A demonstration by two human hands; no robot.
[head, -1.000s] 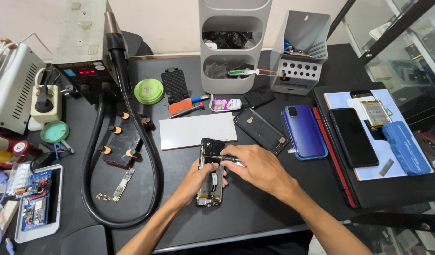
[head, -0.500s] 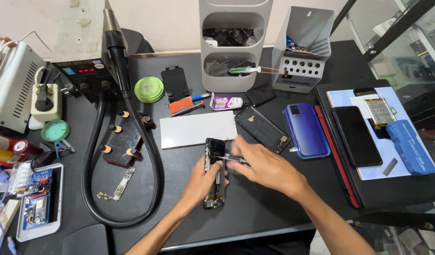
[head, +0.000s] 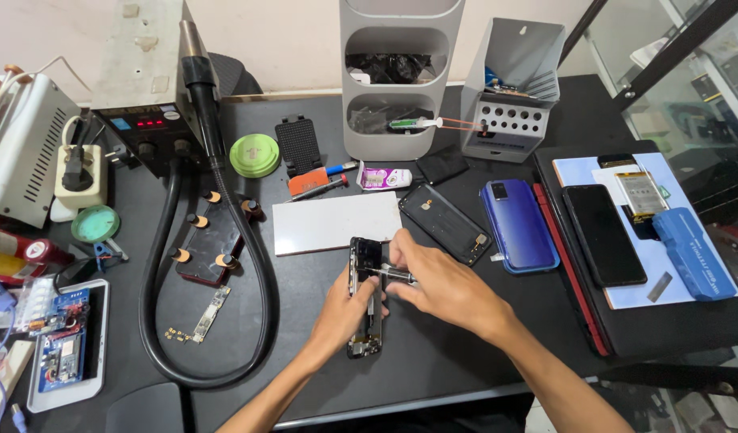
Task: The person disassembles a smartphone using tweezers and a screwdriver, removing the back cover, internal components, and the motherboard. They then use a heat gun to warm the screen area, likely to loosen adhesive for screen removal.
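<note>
Cluttered black bench [head: 481,353]: left hand [head: 346,311] grips opened phone [head: 364,295], right hand [head: 441,282] pinches tweezers [head: 391,274].

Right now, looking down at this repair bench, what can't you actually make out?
- Head view: the middle of the opened phone is hidden by the left hand and right hand.
- The tip of the metal tool in the right hand is too small to tell its kind.
- What lies in the grey organiser is dark and unclear.
- The tray at the left edge is cut off.
</note>
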